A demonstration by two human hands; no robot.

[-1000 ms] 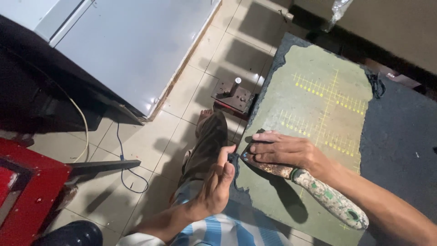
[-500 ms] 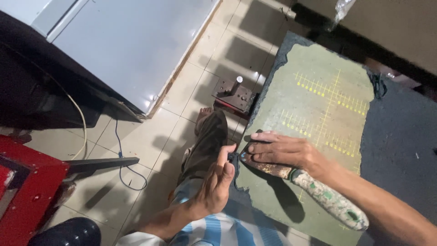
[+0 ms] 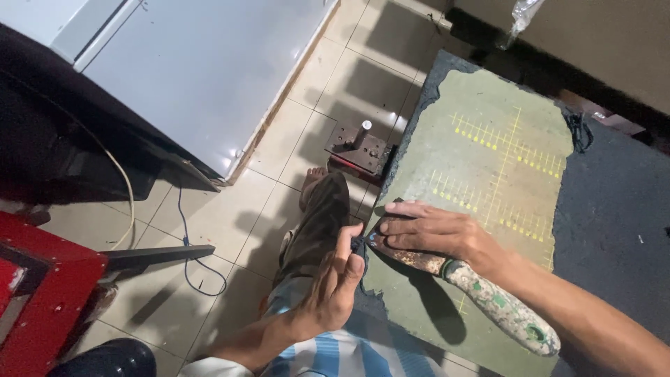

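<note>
The right hand (image 3: 436,234) is gripping a rusty knife with a paint-flecked handle (image 3: 488,301), fingers pressing its blade flat on the green cutting mat (image 3: 502,160). Just beside those fingertips, the left hand (image 3: 335,290) is pinching a small dark scrap (image 3: 360,244) at the mat's edge.

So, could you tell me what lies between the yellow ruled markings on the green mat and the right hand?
In the head view, only bare green mat separates the yellow markings from the right hand, which presses down the tool.
</note>
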